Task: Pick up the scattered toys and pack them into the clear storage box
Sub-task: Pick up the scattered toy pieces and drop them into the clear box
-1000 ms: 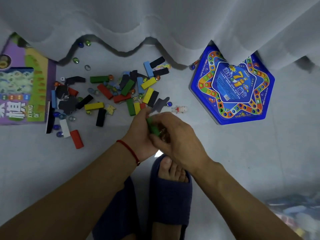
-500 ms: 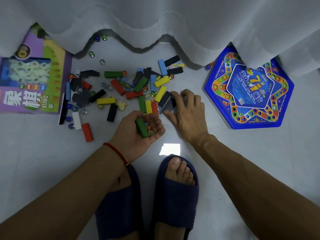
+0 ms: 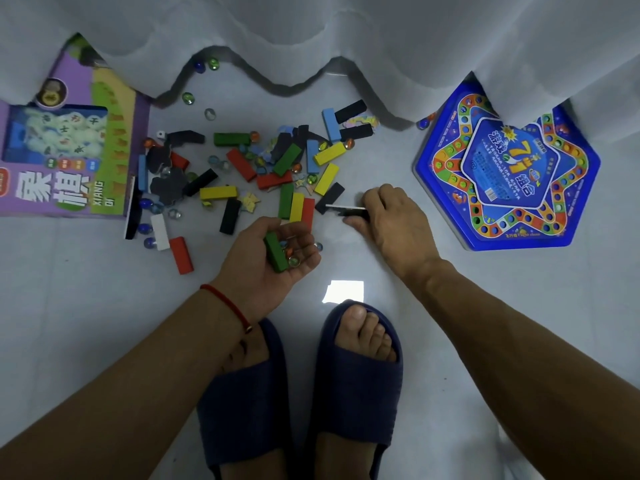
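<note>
A heap of coloured wooden blocks (image 3: 277,174), glass marbles and flat dark puzzle pieces lies scattered on the pale floor. My left hand (image 3: 270,258) is cupped palm up at the heap's near edge and holds a green block (image 3: 276,251) with several marbles. My right hand (image 3: 394,223) is to the right of the heap and pinches a thin flat black piece (image 3: 346,210), lifted on edge off the floor. The clear storage box is out of view.
A purple chess game box (image 3: 69,161) lies at the left. A blue star-shaped board game box (image 3: 509,174) lies at the right, partly under a white curtain (image 3: 346,36) across the top. My two feet in dark blue slippers (image 3: 356,386) stand below the hands.
My right hand left my left hand, reached to the heap's right edge and picked up the flat black piece. My left hand stays cupped with the green block and marbles.
</note>
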The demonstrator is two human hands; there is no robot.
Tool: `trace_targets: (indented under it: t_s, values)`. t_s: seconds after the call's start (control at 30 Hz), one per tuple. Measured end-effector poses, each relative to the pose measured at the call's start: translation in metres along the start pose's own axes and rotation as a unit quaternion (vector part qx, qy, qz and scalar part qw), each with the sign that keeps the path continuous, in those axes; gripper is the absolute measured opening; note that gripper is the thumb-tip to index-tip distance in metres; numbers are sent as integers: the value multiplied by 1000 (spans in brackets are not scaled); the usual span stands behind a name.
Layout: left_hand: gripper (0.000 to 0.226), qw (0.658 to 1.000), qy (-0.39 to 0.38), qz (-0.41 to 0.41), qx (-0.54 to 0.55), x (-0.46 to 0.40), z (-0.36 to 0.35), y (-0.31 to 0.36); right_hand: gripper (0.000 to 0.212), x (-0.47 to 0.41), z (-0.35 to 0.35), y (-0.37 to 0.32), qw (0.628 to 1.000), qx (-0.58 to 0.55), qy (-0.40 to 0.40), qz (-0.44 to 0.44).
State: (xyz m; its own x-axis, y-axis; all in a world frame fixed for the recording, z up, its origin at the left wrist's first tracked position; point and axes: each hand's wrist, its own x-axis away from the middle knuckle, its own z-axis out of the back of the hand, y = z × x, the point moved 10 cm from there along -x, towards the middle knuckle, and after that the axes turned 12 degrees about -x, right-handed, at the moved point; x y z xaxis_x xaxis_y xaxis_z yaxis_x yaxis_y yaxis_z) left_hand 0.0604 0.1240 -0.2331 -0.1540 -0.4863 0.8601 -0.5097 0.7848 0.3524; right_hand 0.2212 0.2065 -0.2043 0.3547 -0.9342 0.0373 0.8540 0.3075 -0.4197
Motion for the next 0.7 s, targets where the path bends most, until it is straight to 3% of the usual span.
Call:
trace_targets:
  t_s: [0.07, 0.13, 0.2, 0.3, 0.37, 0.47, 0.6, 0.7]
  values:
    - [37, 1000, -1, -3, 18, 2, 3, 0, 38, 2, 1, -2, 1000, 5, -14, 8]
    - [37, 999, -13, 2, 31, 5, 1, -2, 36, 1, 5, 2, 999, -20, -25, -39]
    - [37, 998, -34, 16, 41, 9, -4, -6, 35, 1, 15, -1, 990, -104, -13, -97]
    - [40, 995, -82, 29, 54, 15, -18, -11, 29, 5, 42, -50, 966, -245, 52, -66]
    - [38, 991, -115, 25, 64, 19, -25, -11, 23, 13, 37, -87, 962, -271, 19, -35]
    - [37, 986, -126, 41, 101, 23, -26, -13, 27, 22, 22, -114, 975, -218, -43, 6]
    - [41, 990, -109, 39, 84, 22, -15, -14, 33, 22, 17, -117, 949, -286, -134, -1]
    - [39, 995, -68, 26, 75, 19, 1, -10, 23, 25, 43, -85, 957, -287, -32, -27]
